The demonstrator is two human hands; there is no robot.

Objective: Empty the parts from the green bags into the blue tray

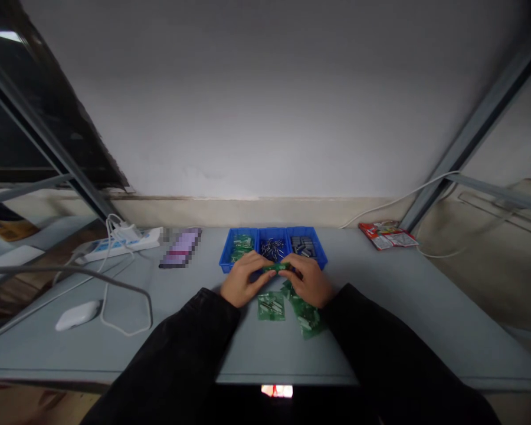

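The left hand and right hand grip closed on a narrow green circuit board; beyond, a three-compartment blue tray holds green boards, metal pins and dark components.

There's one left hand and one right hand, with one green circuit board between them. Behind that sits one blue parts tray with three compartments: green boards, silver pins and dark grey blocks, way too many to count in each. On the bench there's one loose flat green board, plus one overlapping heap of green boards, count unclear. Also one white computer mouse, one power strip, one red packet and one pixelated purple object.
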